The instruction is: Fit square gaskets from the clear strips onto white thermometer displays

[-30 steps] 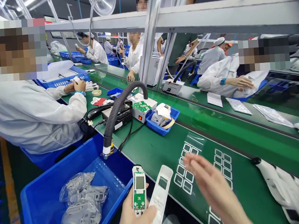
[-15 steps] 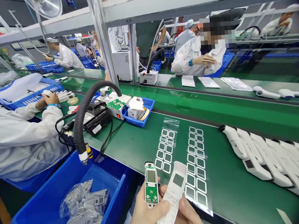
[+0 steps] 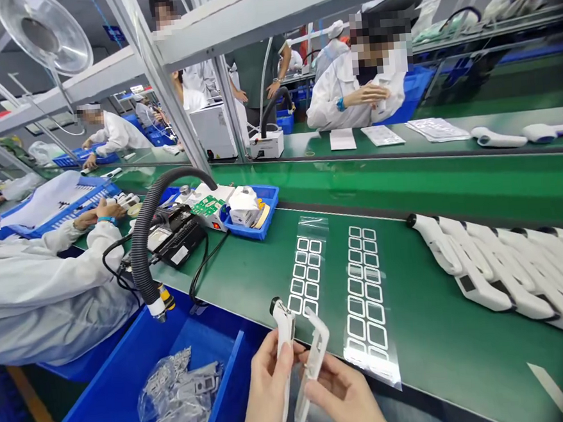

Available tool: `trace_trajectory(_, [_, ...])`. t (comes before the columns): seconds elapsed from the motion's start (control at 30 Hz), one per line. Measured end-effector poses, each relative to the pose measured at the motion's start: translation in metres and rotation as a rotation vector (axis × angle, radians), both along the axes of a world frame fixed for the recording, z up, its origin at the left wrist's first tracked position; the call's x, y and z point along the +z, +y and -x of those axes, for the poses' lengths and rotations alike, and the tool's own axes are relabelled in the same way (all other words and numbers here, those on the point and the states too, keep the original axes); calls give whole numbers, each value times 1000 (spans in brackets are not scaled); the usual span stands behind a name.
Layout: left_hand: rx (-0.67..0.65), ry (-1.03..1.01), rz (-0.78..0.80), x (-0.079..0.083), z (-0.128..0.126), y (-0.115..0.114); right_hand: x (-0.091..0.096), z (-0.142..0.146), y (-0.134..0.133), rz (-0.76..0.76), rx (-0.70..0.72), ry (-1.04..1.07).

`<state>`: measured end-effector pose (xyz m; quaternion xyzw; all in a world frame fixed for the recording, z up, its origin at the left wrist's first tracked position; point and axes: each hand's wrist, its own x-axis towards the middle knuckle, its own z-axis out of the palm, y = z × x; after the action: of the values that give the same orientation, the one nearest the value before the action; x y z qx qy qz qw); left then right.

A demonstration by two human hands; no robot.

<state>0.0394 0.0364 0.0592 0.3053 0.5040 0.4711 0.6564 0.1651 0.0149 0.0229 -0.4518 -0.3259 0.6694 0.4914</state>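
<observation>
My left hand [image 3: 269,385] is closed around a white handheld device body [image 3: 285,339], its dark-tipped head pointing up and its side toward me. In my right hand [image 3: 345,393] is a white cover shell [image 3: 315,350], gripped along its lower part and also turned edge-on. The two halves stand side by side, with a narrow gap between their upper ends. Just beyond them on the green bench lie two clear sheets of white square frames, a shorter one [image 3: 306,268] and a longer one [image 3: 365,298].
White assembled handsets [image 3: 490,293] lie in a row at right. A blue bin [image 3: 102,410] with bagged parts stands at lower left, under a black flexible hose [image 3: 142,246]. A small blue tray [image 3: 274,205] sits further back. A co-worker's sleeve [image 3: 35,279] is at left.
Both halves have turned from showing their faces to edge-on. My right hand now holds the cover from the right side. The view has shifted slightly.
</observation>
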Motion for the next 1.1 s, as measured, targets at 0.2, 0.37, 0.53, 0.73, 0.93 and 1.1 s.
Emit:
trace_trajectory(0.2, [-50,64,-85,-3,-1,-2,0,8,6,-44,59,-110])
trace_trajectory(0.37, [-81,-34,-50,-4,0,-3,4,5,8,-63,106,-72])
trace_trajectory(0.53, [-73,-93,-53,-5,0,-3,11,1,8,-75,179,-54])
trace_trajectory(0.73, [-120,-128,6,-6,-2,-6,22,1,7,-128,204,-183])
trace_trajectory(0.93, [-287,-140,38,-3,3,-10,34,-24,6,-257,214,-618])
trace_trajectory(1.1, [-647,-84,114,1,6,-23,52,-49,23,-385,15,-491])
